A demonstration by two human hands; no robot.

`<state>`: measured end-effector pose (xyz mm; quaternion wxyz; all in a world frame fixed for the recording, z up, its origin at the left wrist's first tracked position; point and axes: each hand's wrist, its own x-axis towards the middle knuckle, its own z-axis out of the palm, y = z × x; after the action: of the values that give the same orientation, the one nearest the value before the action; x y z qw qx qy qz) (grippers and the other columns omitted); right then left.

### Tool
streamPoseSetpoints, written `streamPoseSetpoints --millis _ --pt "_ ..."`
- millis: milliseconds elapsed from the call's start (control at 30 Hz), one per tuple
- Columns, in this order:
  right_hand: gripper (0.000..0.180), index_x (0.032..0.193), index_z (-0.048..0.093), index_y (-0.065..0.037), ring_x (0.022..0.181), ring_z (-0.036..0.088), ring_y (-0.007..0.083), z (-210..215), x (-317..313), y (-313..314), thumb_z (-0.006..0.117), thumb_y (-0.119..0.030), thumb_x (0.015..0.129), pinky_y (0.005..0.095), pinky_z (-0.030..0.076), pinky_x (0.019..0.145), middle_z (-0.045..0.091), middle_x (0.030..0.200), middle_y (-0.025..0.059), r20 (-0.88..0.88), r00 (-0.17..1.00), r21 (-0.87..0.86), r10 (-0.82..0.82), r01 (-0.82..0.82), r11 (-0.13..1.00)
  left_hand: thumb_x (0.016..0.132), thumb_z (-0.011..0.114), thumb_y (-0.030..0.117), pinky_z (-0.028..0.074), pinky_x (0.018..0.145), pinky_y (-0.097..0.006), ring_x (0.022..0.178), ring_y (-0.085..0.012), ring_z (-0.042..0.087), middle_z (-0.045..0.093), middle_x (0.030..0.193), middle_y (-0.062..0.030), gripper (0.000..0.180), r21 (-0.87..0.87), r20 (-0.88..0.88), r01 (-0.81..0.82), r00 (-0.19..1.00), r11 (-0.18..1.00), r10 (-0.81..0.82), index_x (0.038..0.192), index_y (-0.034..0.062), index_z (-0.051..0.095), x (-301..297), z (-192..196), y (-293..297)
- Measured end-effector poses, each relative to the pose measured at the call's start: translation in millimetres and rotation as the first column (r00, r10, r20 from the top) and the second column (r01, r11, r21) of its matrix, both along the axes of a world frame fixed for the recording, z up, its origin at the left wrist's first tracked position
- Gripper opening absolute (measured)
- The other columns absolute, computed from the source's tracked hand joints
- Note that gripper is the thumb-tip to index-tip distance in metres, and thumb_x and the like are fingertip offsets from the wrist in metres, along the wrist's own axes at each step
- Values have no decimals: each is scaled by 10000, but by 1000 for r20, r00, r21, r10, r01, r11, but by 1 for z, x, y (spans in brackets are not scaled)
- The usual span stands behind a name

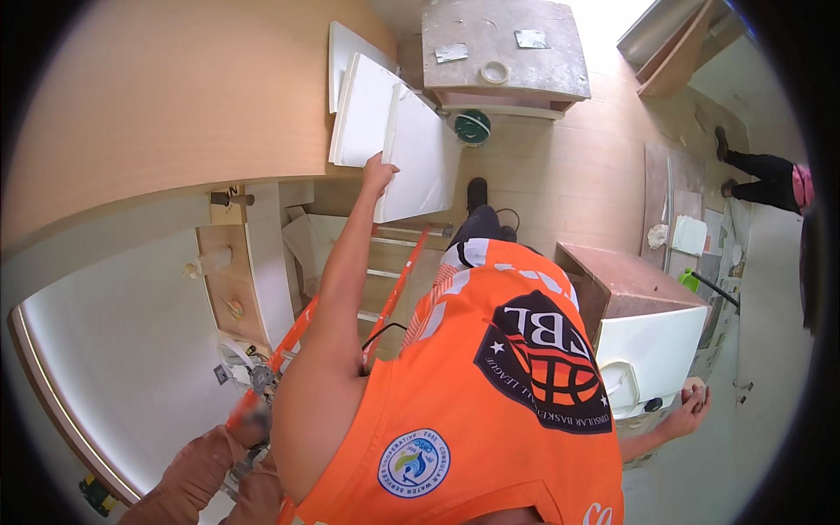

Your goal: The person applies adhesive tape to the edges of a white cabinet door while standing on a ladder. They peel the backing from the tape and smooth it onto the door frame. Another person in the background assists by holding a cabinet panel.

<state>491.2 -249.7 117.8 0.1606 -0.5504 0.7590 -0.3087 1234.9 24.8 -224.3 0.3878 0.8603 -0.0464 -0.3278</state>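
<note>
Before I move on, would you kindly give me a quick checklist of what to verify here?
1. Hold on the panel: ok. The left hand grips the lower edge of the front white panel.
2. Other panels steady: cannot tell. The rear white panels lean behind the front one.
3. Other hand free: cannot tell. The right hand is curled, perhaps around something small.
4. Ladder steadied: cannot tell. Another person's hands are at the orange ladder, but their grip is blurred.
5. Floor by the panels free of obstacles: not ok. A green round object lies right beside them.
</note>
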Motion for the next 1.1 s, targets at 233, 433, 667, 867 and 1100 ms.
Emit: streamPoseSetpoints --millis 233,433,667,867,1100 --pt "332 1333 584 -35 793 626 148 11 82 -44 573 -187 1037 295 552 767 687 994 102 27 983 86 181 -182 979 722 739 53 538 818 -402 903 -299 707 749 993 -173 459 50 17 48 999 998 -49 1180 65 718 28 -2 5" --pt "339 1356 574 -42 813 628 130 17 122 -69 566 -162 1039 284 547 773 681 989 80 28 952 116 305 -307 945 718 771 104 537 844 -421 937 -328 709 744 1017 -183 528 112 55 85 994 990 -91 1242 125 704 36 -1 20" --pt "361 1386 553 -49 844 636 117 24 176 -86 557 -173 1047 271 554 802 687 1044 88 19 896 205 443 -437 876 697 796 121 541 840 -414 930 -327 713 744 1021 -174 579 98 80 112 990 989 -120 1265 178 700 49 -20 40" --pt "343 1368 565 -46 887 655 145 29 201 -112 540 -166 1048 294 554 814 695 1072 103 17 842 221 540 -530 819 699 796 127 541 828 -413 926 -344 712 739 1009 -202 563 17 48 82 995 996 -83 1254 147 702 47 -15 54" --pt "318 1338 579 -25 864 633 124 12 228 -177 546 -146 1045 278 547 800 679 1037 80 70 744 259 664 -656 708 756 763 128 539 883 -448 1013 -391 686 712 1070 -238 557 161 217 124 963 979 -158 1298 83 642 62 3 67"
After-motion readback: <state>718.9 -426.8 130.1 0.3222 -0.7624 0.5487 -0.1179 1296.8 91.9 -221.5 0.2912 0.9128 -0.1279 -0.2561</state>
